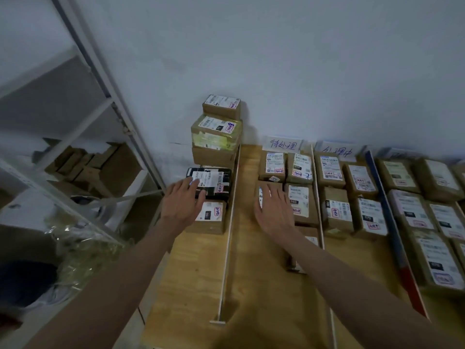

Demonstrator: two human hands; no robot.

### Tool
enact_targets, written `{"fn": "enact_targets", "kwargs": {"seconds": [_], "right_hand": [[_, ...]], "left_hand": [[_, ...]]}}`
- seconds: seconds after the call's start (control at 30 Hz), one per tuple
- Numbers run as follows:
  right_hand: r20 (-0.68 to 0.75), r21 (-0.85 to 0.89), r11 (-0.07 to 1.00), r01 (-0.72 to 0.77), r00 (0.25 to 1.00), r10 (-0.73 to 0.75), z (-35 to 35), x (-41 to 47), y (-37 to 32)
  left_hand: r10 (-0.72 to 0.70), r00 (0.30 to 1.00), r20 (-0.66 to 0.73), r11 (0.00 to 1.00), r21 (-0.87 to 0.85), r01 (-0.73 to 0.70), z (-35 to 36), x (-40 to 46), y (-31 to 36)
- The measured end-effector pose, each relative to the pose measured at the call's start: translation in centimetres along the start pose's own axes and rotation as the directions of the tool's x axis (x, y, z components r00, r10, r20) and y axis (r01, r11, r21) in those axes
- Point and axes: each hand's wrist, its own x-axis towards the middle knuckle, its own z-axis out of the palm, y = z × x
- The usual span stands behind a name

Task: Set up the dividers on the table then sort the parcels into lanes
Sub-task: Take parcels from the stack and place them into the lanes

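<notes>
Pale blue wall closes off the far edge of the wooden table [191,285], with a white metal shelving rack [83,137] well out past the left hand. Dividers are already standing: a white divider [227,248] runs between the two hands, a second white divider [317,197] lies just beyond the right hand, and a dark blue-and-red divider [392,235] further out that way, so the set-up step looks finished and sorting is the step in hand. Handwritten lane labels [283,144] stand against the wall ahead of the right hand, and rows of brown parcels [334,210] fill the lanes past it. An unsorted stack of parcels [216,132] rises just ahead of the left hand [183,201], whose straight, spread fingers lie on a black parcel [214,183], not yet curled round it. The right hand [273,210] rests flat and spread on a brown parcel [270,188] in the first lane. Next, I judge, the black parcel needs a real grip at its edges, then lifting over the white divider into the lane its label calls for
</notes>
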Motion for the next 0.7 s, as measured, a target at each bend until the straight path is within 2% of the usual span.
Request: {"fn": "enact_targets", "kwargs": {"seconds": [0.27,0.53,0.7], "right_hand": [[0.061,0.029,0.993,-0.111,0.992,0.109,4.0,4.3,-6.6],[0.094,0.059,0.986,-0.159,0.984,0.153,9.3,10.0,-8.4],[0.250,0.123,0.961,-0.248,0.945,0.212,11.7,13.0,-8.7]], "left_hand": [[0.044,0.995,0.093,0.997,-0.061,-0.038,3.4,6.0,-6.9],[0.052,0.987,0.153,0.992,-0.125,-0.033,8.1,11.3,-9.9],[0.096,0.986,0.136,0.983,-0.171,-0.072,10.9,14.0,-10.7]]}}
